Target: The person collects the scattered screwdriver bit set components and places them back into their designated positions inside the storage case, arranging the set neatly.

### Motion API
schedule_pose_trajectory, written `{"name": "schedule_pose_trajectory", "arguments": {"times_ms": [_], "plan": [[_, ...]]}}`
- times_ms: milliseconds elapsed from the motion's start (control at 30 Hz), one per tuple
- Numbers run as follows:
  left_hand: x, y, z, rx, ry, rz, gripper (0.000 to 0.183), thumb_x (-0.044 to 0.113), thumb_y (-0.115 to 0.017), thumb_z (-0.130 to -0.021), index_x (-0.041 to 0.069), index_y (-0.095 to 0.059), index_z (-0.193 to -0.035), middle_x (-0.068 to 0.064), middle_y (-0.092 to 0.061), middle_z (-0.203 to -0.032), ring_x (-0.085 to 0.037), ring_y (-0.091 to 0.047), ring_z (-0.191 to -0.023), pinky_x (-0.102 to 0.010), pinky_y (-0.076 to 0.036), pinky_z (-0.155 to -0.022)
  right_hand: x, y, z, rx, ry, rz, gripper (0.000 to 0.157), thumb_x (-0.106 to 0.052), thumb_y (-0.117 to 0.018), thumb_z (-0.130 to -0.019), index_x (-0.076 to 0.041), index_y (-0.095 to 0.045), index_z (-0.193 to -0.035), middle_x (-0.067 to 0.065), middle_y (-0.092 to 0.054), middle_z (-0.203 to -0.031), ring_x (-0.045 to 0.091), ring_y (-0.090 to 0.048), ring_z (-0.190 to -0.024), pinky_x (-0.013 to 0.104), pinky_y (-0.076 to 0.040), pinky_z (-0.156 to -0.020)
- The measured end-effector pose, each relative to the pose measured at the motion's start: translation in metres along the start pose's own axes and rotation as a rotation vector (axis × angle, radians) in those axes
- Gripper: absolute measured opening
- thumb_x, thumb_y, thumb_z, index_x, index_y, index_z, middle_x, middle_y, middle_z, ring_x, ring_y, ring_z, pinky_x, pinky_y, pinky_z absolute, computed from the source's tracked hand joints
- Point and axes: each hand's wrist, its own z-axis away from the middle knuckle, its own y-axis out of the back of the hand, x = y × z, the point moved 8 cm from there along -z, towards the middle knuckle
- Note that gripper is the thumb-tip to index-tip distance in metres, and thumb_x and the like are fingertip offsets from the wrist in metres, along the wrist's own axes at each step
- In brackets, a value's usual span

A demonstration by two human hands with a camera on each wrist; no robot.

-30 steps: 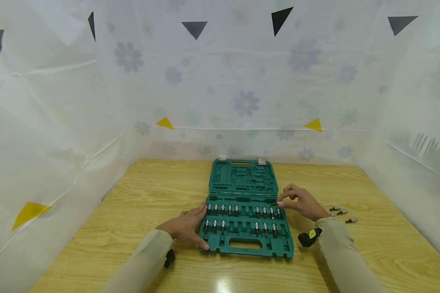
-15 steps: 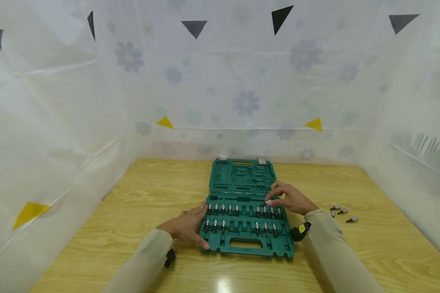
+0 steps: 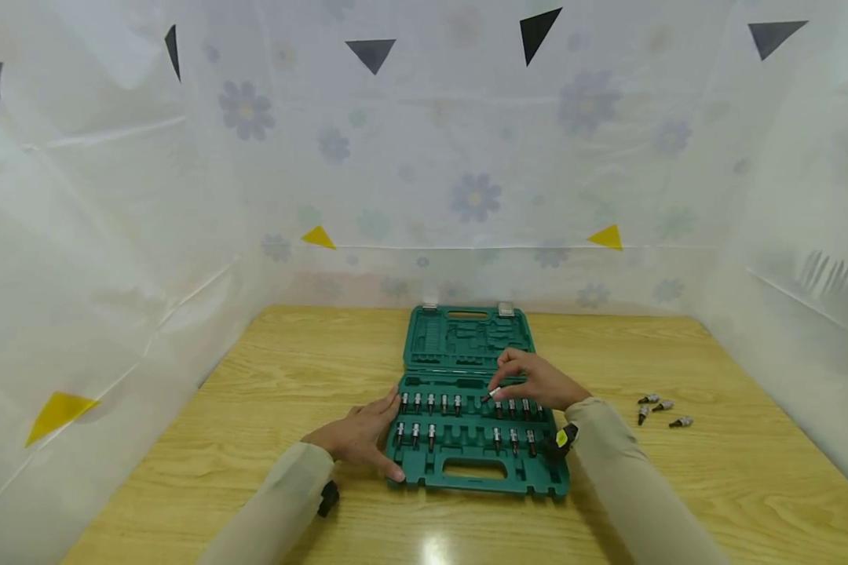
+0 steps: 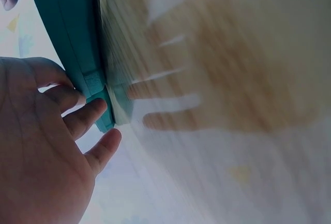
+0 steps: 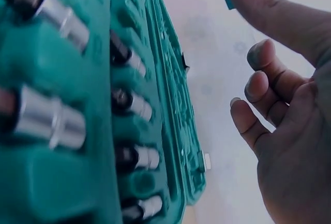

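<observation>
An open green tool case (image 3: 466, 450) lies on the table, with short bit sockets in two rows of its slots. My left hand (image 3: 356, 435) rests along the case's left side, its thumb at the front corner; in the left wrist view its fingertips (image 4: 93, 111) touch the green edge. Between thumb and fingertips, my right hand (image 3: 539, 382) pinches one bit socket (image 3: 491, 393) with a dark tip. It is tilted, over the back row, near the left end of the right-hand group. In the right wrist view the seated bit sockets (image 5: 57, 123) show large.
Several loose bit sockets (image 3: 681, 422) lie on the wooden table (image 3: 290, 345) to the right of the case. The case's lid (image 3: 459, 345) leans back behind it, with moulded recesses. Pale flowered sheeting (image 3: 410, 157) surrounds the table at the back and sides.
My right hand has moved left across the back row, carrying the bit socket from the case's right edge. A loose bit socket near the right sleeve is now fully uncovered. The left hand stays put.
</observation>
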Motion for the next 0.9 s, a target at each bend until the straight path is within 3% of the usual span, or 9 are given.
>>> {"name": "schedule_pose_trajectory", "arguments": {"times_ms": [200,433,733,900], "plan": [[-0.001,0.0,0.0,0.007,-0.006,-0.012,0.119,0.067,-0.066,-0.064,0.008,-0.004,-0.147,-0.007,0.004,-0.153,-0.027,-0.005,-0.139,-0.054,-0.011,-0.107,-0.01,-0.008,-0.013,-0.037,0.045,-0.012,0.01,-0.013,-0.066,-0.081,-0.011,-0.072,-0.09,0.02,-0.035,-0.086,0.03,-0.033,-0.084,0.04,-0.025,-0.069],[-0.002,-0.001,0.0,0.007,-0.003,-0.025,0.119,0.067,-0.066,-0.064,0.008,-0.004,-0.147,-0.006,0.004,-0.153,-0.028,-0.005,-0.139,-0.054,-0.01,-0.107,-0.021,-0.022,-0.025,-0.094,0.061,-0.014,0.013,-0.022,-0.066,-0.081,-0.014,-0.072,-0.09,0.02,-0.034,-0.084,0.032,-0.033,-0.083,0.041,-0.026,-0.069],[-0.001,-0.001,0.0,0.003,0.0,-0.016,0.119,0.067,-0.066,-0.064,0.008,-0.004,-0.147,-0.006,0.004,-0.153,-0.028,-0.005,-0.139,-0.054,-0.01,-0.107,-0.026,-0.042,-0.036,-0.166,0.039,0.003,0.015,-0.023,-0.068,-0.079,-0.014,-0.072,-0.091,0.004,-0.035,-0.083,0.018,-0.032,-0.081,0.034,-0.026,-0.07],[-0.002,-0.001,-0.001,0.005,-0.001,-0.029,0.119,0.068,-0.066,-0.063,0.009,-0.004,-0.147,-0.006,0.004,-0.153,-0.028,-0.005,-0.139,-0.053,-0.011,-0.107,-0.026,-0.051,-0.041,-0.197,0.032,0.024,0.013,-0.025,-0.068,-0.079,-0.018,-0.072,-0.089,0.01,-0.039,-0.085,0.021,-0.033,-0.08,0.033,-0.026,-0.069]]}}
